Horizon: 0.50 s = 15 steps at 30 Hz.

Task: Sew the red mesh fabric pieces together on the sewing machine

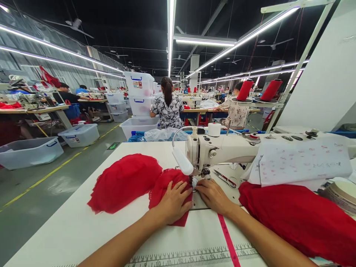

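Note:
A red fabric piece (160, 189) lies on the white table, its right edge at the needle area of a sewing machine (222, 148). My left hand (174, 204) rests flat on this piece, fingers spread. Just right of the presser foot, my right hand (213, 194) has its fingers bent and drawn together; whatever is at their tips is hidden. Behind that hand lies a pair of scissors (226, 178) on the machine bed. A heap of red fabric (125, 181) sits to the left, partly touching the worked piece.
More red fabric (294, 218) is heaped beside my right forearm. Marked paper sheets (303, 161) hang over the machine arm. A pink tape (228, 237) crosses the printed ruler (194, 256) at the front. Red thread cones (246, 90) stand behind. Co-workers sit at tables beyond.

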Available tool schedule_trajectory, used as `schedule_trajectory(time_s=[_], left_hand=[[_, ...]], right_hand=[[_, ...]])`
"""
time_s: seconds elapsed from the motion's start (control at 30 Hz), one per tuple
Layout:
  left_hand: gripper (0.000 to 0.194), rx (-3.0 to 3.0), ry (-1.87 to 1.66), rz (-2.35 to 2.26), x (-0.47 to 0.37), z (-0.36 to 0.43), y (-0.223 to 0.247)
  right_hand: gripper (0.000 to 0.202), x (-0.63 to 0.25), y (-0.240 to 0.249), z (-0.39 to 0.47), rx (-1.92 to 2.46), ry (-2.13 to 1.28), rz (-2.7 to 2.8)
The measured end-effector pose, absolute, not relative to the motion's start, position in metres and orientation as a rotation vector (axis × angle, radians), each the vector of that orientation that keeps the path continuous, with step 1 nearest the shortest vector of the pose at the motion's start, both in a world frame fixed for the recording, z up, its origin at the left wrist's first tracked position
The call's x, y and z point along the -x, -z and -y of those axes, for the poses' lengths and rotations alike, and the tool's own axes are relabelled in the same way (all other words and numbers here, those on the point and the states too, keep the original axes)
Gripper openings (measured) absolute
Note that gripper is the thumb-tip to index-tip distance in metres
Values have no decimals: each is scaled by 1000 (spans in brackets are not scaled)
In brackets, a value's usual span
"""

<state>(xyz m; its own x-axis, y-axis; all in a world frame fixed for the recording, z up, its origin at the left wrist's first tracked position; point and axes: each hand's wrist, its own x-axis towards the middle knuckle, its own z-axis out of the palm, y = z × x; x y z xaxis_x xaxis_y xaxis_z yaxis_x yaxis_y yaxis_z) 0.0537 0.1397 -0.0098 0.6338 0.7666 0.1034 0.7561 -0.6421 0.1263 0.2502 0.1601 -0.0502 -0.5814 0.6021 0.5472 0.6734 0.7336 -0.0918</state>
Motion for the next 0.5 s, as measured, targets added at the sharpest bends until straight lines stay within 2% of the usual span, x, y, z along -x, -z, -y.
schedule_trajectory(time_s=[0.17, 0.33, 0.5], left_hand=[[34, -2898, -426, -1071, -25, -136, -3], [33, -2987, -483, -1022, -1, -125, 0], [33, -2535, -732, -1647, 12, -130, -6]], right_hand=[[23, -253, 47, -156, 926, 138, 2359], [25, -249, 46, -152, 891, 103, 2380], [25, -243, 48, -147, 823, 29, 2382]])
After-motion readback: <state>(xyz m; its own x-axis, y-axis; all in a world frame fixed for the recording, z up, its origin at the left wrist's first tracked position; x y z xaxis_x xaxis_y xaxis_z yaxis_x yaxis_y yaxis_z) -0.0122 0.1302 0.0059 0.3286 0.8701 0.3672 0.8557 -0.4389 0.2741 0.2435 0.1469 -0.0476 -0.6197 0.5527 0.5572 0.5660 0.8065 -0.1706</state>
